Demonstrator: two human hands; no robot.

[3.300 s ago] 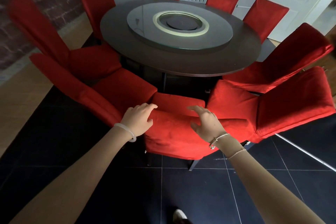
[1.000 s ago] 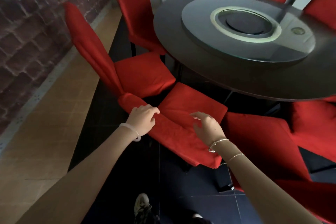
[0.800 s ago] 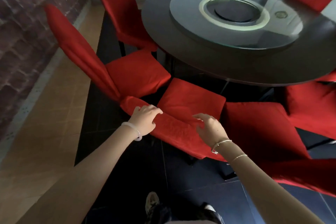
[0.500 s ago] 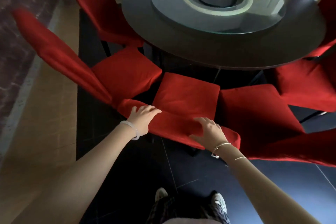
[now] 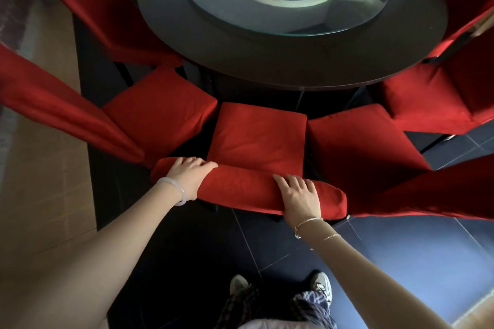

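- left hand (image 5: 191, 177) is wrapped round the left end of the chair back (image 5: 240, 189), a proper grip
- right hand (image 5: 299, 195) lies flatter on the right part, fingers spread, more pressing than gripping
- the back's long axis runs left-right, across both hands, about equally near each
- seat (image 5: 258, 139) points far, toward the worktop (image 5: 294, 61), and looks just short of its rim
- my guess is the push goes straight far, and the left neighbour (image 5: 160, 112) and right neighbour (image 5: 355, 147) sit tight beside it
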